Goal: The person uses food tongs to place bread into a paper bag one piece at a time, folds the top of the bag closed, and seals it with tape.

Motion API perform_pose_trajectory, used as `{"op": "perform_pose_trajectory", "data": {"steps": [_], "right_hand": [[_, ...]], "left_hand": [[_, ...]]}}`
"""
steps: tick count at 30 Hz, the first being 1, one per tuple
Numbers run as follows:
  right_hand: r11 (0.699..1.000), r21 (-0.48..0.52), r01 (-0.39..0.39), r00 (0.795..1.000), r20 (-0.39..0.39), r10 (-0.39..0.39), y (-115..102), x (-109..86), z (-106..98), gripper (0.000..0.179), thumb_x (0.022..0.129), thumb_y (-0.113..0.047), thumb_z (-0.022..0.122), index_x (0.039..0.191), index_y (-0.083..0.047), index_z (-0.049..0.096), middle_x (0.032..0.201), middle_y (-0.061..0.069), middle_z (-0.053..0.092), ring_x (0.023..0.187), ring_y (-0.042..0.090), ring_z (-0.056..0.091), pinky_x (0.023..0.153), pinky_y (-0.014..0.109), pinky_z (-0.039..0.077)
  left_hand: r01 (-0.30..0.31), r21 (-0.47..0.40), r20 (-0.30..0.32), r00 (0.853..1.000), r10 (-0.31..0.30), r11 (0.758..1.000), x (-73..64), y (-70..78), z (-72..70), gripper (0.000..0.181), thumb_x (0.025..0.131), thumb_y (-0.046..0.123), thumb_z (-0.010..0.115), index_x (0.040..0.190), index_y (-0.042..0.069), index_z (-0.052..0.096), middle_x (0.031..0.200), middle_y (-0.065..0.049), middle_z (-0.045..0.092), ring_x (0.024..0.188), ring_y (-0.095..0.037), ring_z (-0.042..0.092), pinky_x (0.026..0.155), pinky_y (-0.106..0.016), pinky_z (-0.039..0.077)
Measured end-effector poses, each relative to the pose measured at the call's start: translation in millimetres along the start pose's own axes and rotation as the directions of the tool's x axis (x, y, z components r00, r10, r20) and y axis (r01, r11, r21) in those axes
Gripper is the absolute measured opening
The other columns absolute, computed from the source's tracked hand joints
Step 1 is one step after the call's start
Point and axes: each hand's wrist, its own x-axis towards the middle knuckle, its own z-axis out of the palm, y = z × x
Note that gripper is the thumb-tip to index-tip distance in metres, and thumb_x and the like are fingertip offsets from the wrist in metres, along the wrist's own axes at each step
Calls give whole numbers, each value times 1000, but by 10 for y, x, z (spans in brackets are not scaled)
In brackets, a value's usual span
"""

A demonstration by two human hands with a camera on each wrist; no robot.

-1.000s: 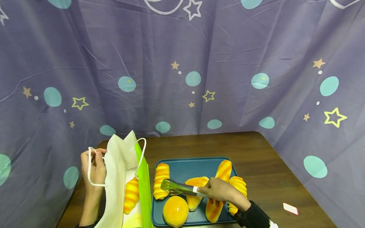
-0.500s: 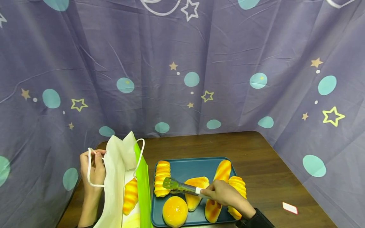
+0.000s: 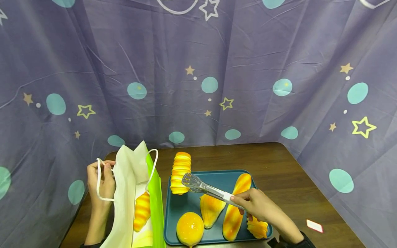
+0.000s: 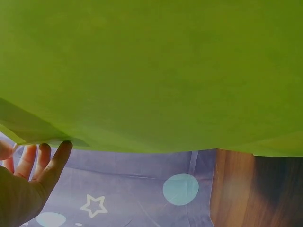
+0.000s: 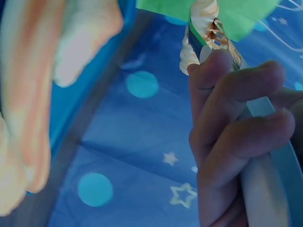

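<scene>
My right hand (image 3: 258,206) grips a pair of tongs (image 3: 218,194) with clear slotted heads and white handles. Those heads clasp a ridged bread roll (image 3: 180,172), raised over the far left corner of the blue tray (image 3: 214,175). In the right wrist view, several fingers curl round the tongs (image 5: 265,189), and the roll (image 5: 204,14) shows beyond. At the left, my left hand (image 3: 102,182) pinches the upper edge of a green bag (image 3: 125,196) with a white inside, beside its cord handle. Inside the bag lies a striped bread (image 3: 142,212). The left wrist view is mostly filled by the bag's green side (image 4: 156,71).
On the tray sit a round glazed bun (image 3: 190,229), a wedge-shaped bread (image 3: 212,210), a long loaf (image 3: 233,220) and another ridged bread (image 3: 257,228). A small white card (image 3: 314,226) lies right on the wooden table (image 3: 294,186). A patterned curtain (image 3: 248,69) hangs behind.
The tongs have lifted the ridged roll off the tray's left side, up and away from me. My right hand has moved slightly right. My left hand stays at the bag.
</scene>
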Motion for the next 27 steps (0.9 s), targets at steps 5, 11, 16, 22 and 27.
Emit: {"op": "perform_pose_trajectory", "data": {"steps": [5,11,16,22,27], "right_hand": [[996,1,86,996,-40,-86,-122,-157,-175,27,108,-30,58,101,-11,76,67,-4,61,43,7,51,37,20,35],[993,46,109,992,-64,-106,-270,-353,-325,24,108,-25,58,105,-8,75,67,-5,60,45,6,49,36,20,36],[979,108,170,985,-53,-165,-360,-468,-377,23,109,-19,55,104,-6,74,64,-3,57,45,3,45,35,18,33],[951,175,256,966,-17,-257,-430,-537,-380,21,109,-10,51,107,-8,73,65,7,60,44,10,47,36,24,39],[916,229,330,939,20,-343,-507,-563,-343,23,108,-2,49,110,-8,72,76,9,64,46,19,50,39,27,44]], "left_hand": [[13,16,2,1000,-13,1000,2,11,2,13,103,0,54,109,-11,52,89,25,68,75,4,58,65,-8,45],[6,16,14,1000,-6,1000,-2,28,-13,13,103,2,54,110,-9,53,91,24,68,75,3,58,65,-9,45],[8,13,9,1000,-8,1000,-2,4,-24,12,103,2,55,109,-8,53,91,24,68,76,2,58,65,-10,44],[18,19,5,1000,-18,1000,3,12,-23,5,101,-1,55,106,-1,55,90,26,68,76,2,58,65,-10,44],[26,-5,9,1000,-26,1000,-3,35,-24,7,102,1,55,103,7,55,89,23,69,77,-1,58,65,-11,44]]}}
